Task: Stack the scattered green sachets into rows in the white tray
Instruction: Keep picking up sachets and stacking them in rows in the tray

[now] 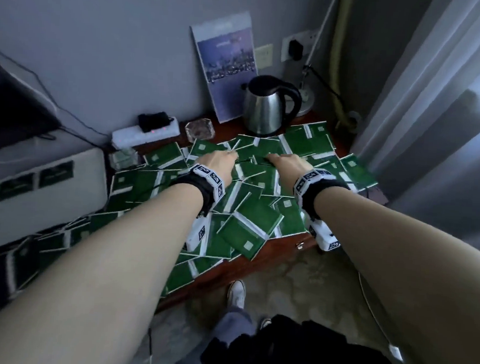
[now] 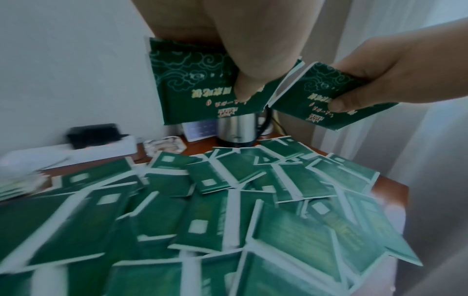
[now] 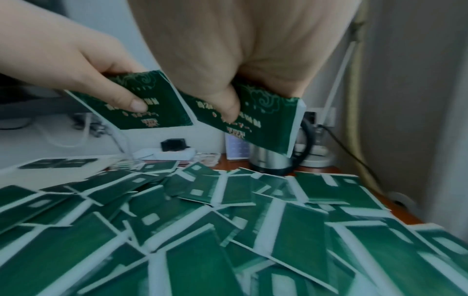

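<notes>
Green sachets (image 1: 247,224) blurred, tray (image 1: 47,195) cropped

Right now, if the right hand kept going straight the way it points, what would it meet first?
Probably the steel kettle: the right hand, pinching a green sachet, points across the scattered pile towards it. Depth is uncertain.

Sachets (image 2: 217,226) dark green w/ white edge strips & a pale square on the back; fronts (image 2: 192,84) show lighter cloud swirls + gold lettering. Tabletop (image 1: 279,251) reddish-brown; kettle (image 1: 263,110) silver w/ black handle & lid.
</notes>
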The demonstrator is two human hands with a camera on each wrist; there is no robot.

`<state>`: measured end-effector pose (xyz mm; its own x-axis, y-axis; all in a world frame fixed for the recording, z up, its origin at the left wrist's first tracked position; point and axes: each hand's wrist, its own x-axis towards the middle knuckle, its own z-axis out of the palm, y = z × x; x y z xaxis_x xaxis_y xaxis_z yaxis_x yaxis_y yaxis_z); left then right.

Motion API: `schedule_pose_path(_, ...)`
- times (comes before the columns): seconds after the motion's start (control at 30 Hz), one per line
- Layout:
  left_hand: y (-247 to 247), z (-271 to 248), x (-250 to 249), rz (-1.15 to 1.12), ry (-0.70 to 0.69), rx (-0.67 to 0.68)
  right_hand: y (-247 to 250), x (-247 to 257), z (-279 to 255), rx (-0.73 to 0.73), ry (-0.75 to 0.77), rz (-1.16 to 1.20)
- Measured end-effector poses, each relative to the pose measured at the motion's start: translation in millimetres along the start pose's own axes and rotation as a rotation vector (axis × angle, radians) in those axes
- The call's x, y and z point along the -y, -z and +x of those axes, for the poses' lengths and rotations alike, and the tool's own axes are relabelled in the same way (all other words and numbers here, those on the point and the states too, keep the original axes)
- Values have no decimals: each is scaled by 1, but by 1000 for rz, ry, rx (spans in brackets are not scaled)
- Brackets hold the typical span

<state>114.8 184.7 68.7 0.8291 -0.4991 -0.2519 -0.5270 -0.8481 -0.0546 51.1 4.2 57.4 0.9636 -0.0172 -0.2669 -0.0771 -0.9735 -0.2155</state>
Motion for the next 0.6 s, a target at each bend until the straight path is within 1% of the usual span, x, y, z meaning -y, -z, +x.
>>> schedule_pose_path(0.17,-14,-55,102,-58,159,-12,-6,107,35,26,201,-36)
schedule_pose_path(0.33,-44,-104,210,-84,306,-8,-24,224,79,47,349,-94)
schedule_pose_path(0.47,-69,-137,303,-97,367,24,-47,321,108,63,403,-124)
schedule_pose_path(0.6,-97,-167,392,-110,372,83,-83,410,130,121,418,-97)
